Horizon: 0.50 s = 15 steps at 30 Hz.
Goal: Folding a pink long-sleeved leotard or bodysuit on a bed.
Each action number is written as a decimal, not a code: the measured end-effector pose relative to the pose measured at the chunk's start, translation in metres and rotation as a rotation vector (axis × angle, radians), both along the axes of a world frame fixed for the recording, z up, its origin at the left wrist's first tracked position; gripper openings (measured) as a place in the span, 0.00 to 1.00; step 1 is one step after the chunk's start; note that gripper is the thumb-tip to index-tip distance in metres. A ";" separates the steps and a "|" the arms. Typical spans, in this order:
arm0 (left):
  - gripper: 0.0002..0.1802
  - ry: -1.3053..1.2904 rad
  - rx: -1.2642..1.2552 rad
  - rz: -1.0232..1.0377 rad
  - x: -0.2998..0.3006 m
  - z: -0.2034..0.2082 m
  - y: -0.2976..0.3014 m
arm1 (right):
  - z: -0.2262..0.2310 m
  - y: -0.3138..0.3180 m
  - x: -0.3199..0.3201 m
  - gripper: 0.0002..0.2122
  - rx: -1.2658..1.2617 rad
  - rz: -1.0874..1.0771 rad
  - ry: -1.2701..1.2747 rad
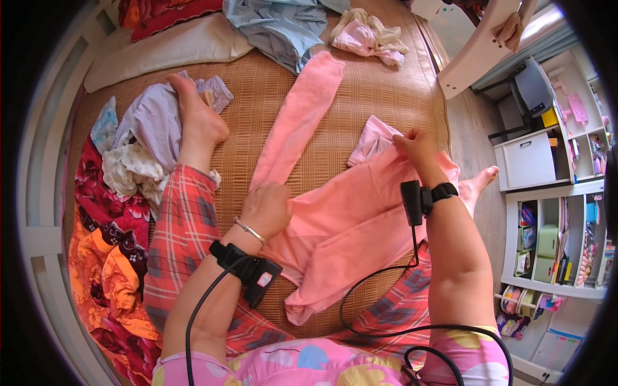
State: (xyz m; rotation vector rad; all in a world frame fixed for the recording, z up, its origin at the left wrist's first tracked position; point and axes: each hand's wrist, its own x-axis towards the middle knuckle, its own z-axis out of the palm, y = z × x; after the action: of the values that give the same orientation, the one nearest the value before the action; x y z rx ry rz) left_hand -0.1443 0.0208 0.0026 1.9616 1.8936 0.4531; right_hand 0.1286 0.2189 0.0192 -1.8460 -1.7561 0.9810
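Observation:
A pink long-sleeved top (351,212) is spread between my legs on the woven mat. My left hand (266,209) is closed on its left part, where one sleeve (299,116) stretches away across the mat. My right hand (417,153) pinches the top's far right edge between thumb and fingers. Another sleeve lies folded back toward me. Just beyond the right hand, a small pale pink cloth (373,140) pokes out from the top's edge. Both wrists wear black strapped devices with cables.
Crumpled pale clothes (145,128) lie by my left foot, beside a red and orange floral blanket (103,257). At the far side are a blue garment (283,26), a cream and pink bundle (370,38) and a pale pillow (170,51). White shelves (553,193) stand at right.

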 end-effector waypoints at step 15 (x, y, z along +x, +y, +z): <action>0.05 0.048 0.075 0.012 0.001 -0.010 -0.003 | 0.001 -0.007 -0.005 0.08 -0.093 0.071 0.234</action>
State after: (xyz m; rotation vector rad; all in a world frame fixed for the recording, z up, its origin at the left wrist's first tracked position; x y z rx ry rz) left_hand -0.1429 0.0177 -0.0073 2.0272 1.9449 0.4912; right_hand 0.1238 0.2117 0.0198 -1.6547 -1.6688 1.2701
